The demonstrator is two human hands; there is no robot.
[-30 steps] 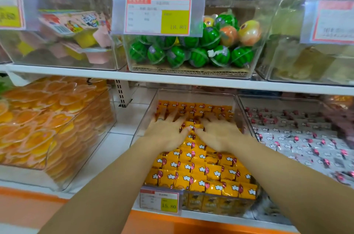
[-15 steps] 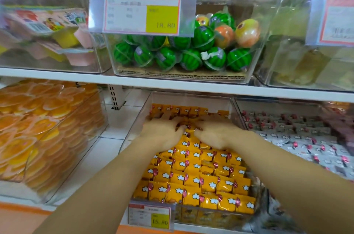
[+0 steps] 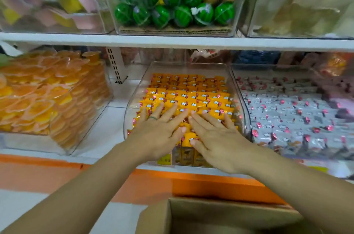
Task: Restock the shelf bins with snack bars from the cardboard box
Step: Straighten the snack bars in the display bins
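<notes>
Left hand (image 3: 159, 134) and right hand (image 3: 218, 139) flat, fingers spread, gripping nothing; slid forward over yellow snack bars (image 3: 191, 97). Clear bin (image 3: 187, 64) looks levelled, full.

Overhead: upper shelf board (image 3: 76, 39) overhangs clear bin (image 3: 187, 68) — open gap between.
Sides: bin walls hem the snack bars (image 3: 191, 95).
Left: bare shelf strip (image 3: 115, 116) beside jelly bin (image 3: 92, 111).

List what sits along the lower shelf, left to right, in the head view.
orange jelly cups → slotted shelf upright → yellow snack bars → silver-wrapped snacks
</notes>
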